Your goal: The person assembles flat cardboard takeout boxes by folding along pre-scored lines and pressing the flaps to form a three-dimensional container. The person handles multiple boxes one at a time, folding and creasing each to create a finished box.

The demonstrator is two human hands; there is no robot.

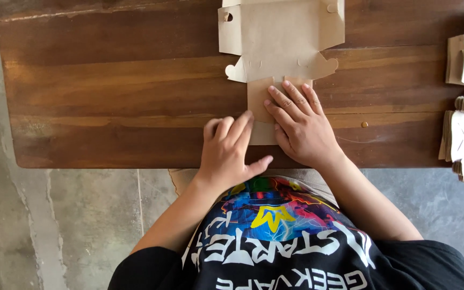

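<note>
Flat tan cardboard box blank (pixel 280 37), flaps unfolded, 2 holes.

I see bright, even daylight, a soft sheen on the wooden bench (pixel 108 80), faint shadows under the hands, and sharp focus throughout.
</note>
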